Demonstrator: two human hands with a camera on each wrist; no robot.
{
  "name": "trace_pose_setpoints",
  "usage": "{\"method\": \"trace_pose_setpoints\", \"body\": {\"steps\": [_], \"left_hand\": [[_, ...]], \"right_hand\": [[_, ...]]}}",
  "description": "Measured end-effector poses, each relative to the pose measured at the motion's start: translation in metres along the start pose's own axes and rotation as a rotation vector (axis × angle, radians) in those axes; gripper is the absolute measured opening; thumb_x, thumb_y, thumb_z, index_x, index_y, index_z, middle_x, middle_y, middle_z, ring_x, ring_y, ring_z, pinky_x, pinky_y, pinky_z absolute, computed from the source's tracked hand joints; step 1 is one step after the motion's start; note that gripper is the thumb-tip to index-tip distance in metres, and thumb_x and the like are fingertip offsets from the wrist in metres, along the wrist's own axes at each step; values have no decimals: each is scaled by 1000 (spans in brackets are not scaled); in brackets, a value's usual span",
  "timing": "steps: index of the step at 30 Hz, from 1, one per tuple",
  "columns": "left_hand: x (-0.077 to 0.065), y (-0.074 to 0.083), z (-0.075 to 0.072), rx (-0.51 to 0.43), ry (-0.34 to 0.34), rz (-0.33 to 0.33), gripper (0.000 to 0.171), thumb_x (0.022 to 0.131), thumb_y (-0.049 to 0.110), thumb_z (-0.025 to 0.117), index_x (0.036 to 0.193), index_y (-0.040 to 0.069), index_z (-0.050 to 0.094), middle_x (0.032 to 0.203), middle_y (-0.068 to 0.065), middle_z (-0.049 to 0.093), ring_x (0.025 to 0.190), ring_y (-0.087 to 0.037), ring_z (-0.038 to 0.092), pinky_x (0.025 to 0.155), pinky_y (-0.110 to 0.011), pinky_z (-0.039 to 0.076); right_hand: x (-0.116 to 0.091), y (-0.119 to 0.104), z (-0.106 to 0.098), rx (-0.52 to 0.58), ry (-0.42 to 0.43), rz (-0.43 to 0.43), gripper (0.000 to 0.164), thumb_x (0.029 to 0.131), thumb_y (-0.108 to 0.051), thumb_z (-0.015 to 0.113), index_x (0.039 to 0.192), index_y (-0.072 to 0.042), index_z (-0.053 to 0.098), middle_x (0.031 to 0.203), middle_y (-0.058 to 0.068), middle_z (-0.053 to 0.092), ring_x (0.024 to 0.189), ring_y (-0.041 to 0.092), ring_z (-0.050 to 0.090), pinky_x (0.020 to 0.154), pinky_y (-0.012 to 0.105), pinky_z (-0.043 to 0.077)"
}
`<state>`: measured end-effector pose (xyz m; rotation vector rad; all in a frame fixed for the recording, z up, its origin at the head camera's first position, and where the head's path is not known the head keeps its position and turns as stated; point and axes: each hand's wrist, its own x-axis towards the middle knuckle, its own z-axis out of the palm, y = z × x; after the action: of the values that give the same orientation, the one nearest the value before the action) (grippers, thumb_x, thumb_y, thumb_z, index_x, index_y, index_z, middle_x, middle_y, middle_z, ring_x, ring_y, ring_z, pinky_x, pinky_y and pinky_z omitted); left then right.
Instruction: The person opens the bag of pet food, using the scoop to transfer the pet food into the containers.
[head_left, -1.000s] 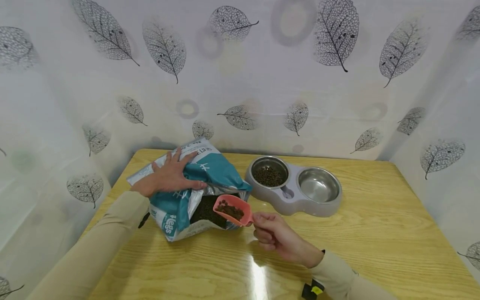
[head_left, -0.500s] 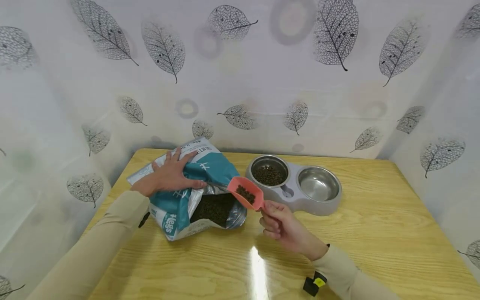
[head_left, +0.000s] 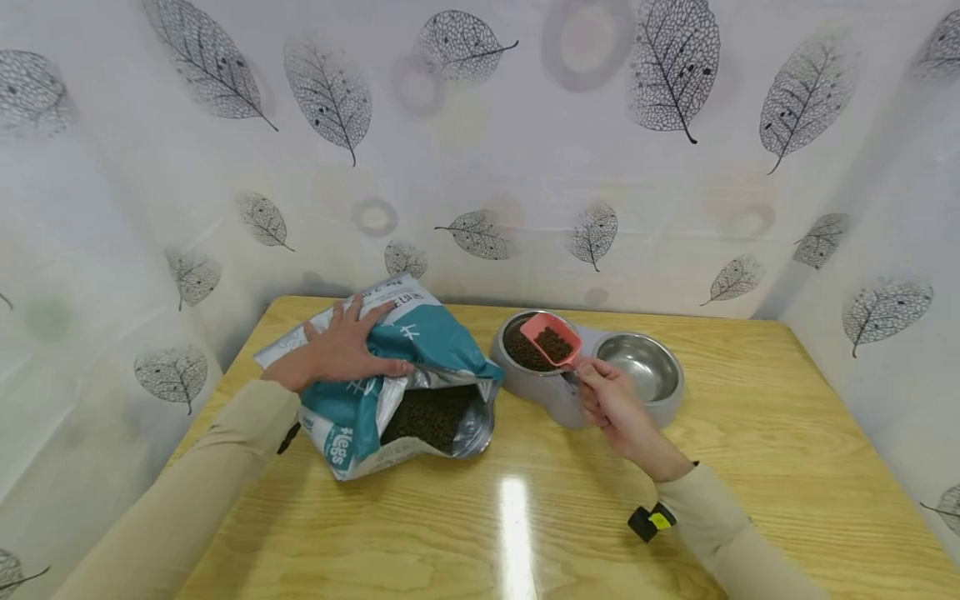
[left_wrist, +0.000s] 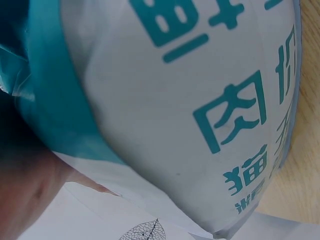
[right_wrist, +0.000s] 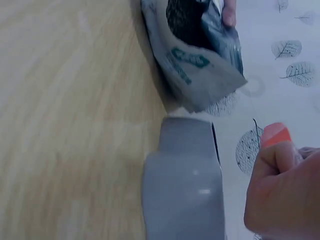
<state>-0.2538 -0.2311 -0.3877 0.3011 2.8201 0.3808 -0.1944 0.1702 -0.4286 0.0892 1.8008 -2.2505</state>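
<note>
My right hand (head_left: 617, 408) pinches the handle of a pink scoop (head_left: 564, 327), which carries brown kibble. The scoop is over the left steel bowl (head_left: 517, 367) of a grey double feeder (head_left: 555, 403); that bowl also has kibble (head_left: 520, 346) in it. In the right wrist view the scoop (right_wrist: 274, 134) shows past my fingers, above the feeder's side (right_wrist: 185, 190). My left hand (head_left: 337, 348) lies with spread fingers on the teal and white pet food bag (head_left: 427, 333). The bag lies on its side, its mouth open toward me and kibble (head_left: 427, 417) showing inside.
The feeder's right steel bowl (head_left: 637, 367) holds no kibble. Bag and feeder stand close together toward the back of the wooden table (head_left: 420, 533). A leaf-patterned curtain (head_left: 510, 167) hangs behind the table and along both sides.
My right hand has moved the loaded scoop from the bag's mouth rightward and back, to above the left bowl. My left hand has stayed on the bag.
</note>
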Motion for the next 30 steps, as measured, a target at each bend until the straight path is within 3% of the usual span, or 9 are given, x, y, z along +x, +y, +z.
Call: {"method": "trace_pose_setpoints", "body": {"steps": [3,6,10,13,16,19,24,30], "left_hand": [[0,0,0,-2,-1,0,116,79,84,61,167,31,6,171,-26,-9,154,-57,-11,104,-91,-2],[0,1,-1,2,2,0,116,79,84,61,167,30,7,171,-26,-8,154,-58,-9,104,-91,-1],[0,1,-1,4,4,0,116,79,84,61,167,30,7,171,-27,-8,154,-58,-9,104,-92,-1],[0,0,0,4,2,0,116,79,84,61,167,30,6,171,-27,-9,154,-58,-9,104,-92,-1],[1,0,0,1,2,4,116,79,84,60,167,31,6,171,-26,-9,154,-58,-10,104,-92,-1],[1,-1,1,1,3,7,116,79,85,60,167,31,6,171,-26,-8,154,-58,-9,104,-92,-1],[0,-1,2,1,8,8,116,79,85,60,167,31,7,171,-26,-7,154,-58,-9,104,-92,-1],[0,-2,1,4,10,12,116,79,86,59,167,32,6,171,-26,-8,154,-57,-10,104,-92,-1]], "right_hand": [[6,-5,-6,-110,93,-12,25,109,-23,52,95,-12,70,50,-13,33,39,-1,25,39,17,22],[11,-9,-12,-309,159,-39,28,107,-27,57,107,-3,72,51,-10,37,38,2,27,37,20,25],[19,-12,-17,-728,198,-165,37,105,-32,60,117,-1,75,74,4,70,60,5,49,55,22,41],[28,-12,-18,-953,209,-258,33,103,-31,62,112,-3,78,86,9,74,75,11,52,67,26,42],[36,-12,-16,-1050,210,-296,30,103,-29,62,96,-6,78,63,2,55,66,17,45,61,30,36],[43,-12,-12,-1124,212,-322,31,103,-27,61,79,-8,69,56,-4,39,59,16,41,56,30,33],[52,-11,-2,-1196,196,-389,28,99,-21,64,75,-7,66,55,-2,43,59,19,45,54,30,33],[52,-11,7,-1259,167,-439,33,99,-18,64,67,-10,56,55,-4,34,57,18,41,51,29,28]]}}
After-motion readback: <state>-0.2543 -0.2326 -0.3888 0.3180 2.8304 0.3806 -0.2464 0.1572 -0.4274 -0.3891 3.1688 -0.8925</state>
